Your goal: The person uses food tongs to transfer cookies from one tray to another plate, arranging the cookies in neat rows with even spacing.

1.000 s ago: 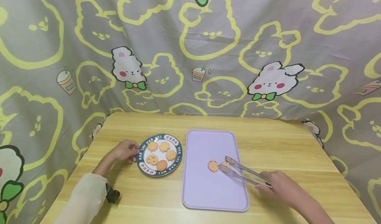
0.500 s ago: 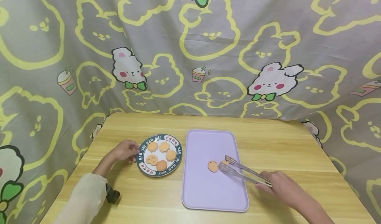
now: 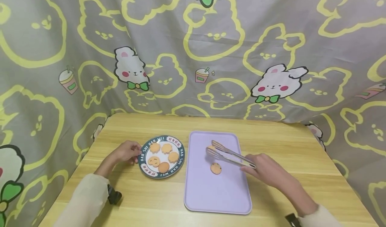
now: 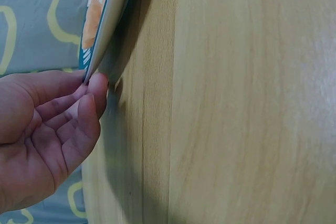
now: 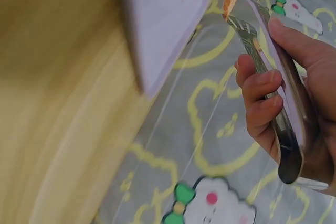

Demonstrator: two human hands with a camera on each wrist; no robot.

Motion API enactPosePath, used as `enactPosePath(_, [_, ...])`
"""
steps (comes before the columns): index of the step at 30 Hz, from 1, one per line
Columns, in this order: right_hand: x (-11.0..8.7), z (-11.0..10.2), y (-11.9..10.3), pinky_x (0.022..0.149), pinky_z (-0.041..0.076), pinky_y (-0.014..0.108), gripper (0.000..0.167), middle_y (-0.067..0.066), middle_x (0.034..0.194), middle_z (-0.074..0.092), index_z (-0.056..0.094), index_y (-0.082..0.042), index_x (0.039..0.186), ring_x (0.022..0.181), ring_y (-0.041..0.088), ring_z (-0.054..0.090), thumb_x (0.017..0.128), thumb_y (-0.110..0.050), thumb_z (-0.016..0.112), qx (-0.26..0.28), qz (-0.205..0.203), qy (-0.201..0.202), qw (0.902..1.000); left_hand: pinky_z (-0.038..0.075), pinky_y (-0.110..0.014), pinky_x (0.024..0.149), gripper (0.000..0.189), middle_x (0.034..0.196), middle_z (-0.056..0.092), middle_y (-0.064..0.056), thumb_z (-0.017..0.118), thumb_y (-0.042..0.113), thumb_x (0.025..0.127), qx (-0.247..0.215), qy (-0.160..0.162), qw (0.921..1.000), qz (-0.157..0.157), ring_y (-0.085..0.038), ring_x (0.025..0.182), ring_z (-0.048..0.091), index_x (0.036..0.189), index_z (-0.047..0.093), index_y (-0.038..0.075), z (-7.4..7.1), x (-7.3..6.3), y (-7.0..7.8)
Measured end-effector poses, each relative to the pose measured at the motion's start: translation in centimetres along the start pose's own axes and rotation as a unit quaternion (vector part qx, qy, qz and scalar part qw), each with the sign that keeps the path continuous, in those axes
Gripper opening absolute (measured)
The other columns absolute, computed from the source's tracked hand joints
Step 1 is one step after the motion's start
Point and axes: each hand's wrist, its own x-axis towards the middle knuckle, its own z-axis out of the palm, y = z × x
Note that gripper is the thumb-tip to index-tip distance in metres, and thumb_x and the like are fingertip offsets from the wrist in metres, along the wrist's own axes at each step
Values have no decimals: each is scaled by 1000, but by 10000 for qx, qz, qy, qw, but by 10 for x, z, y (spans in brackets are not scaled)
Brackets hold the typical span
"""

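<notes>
My left hand (image 3: 128, 152) pinches the left rim of a round plate (image 3: 182, 153) with a dark green patterned border. Several cookies (image 3: 167, 148) lie on its white middle. Thumb and fingers meet at the plate's edge in the left wrist view, where the hand (image 4: 47, 129) shows palm side. My right hand (image 3: 268, 170) grips metal tongs (image 3: 233, 156) above a light purple tray (image 3: 217, 197). Between the tong tips is a cookie (image 5: 230, 3), clearest in the right wrist view and partly hidden in the head view. Another round cookie (image 3: 215, 168) with dark spots lies on the tray.
Plate and tray stand side by side on a wooden table (image 3: 280, 143), a narrow gap between them. A grey curtain (image 3: 169, 29) with yellow outlines and rabbits hangs behind the table. A dark device (image 3: 114, 195) is strapped at the left wrist.
My right hand has moved the tongs up and to the left over the tray, with the cookie now between their tips and off its former spot. The left hand stays at the plate.
</notes>
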Motion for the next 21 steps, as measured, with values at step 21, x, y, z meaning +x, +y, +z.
enactPosePath(21, [107, 47, -89, 55, 43, 22, 38, -2, 72, 61, 65, -4, 101, 59, 8, 48, 90, -41, 60, -393, -746, -789, 9933, 55, -30, 55, 19, 79, 63, -12, 54, 6, 93, 72, 102, 9999, -94, -18, 62, 62, 107, 58, -5, 1, -4, 4])
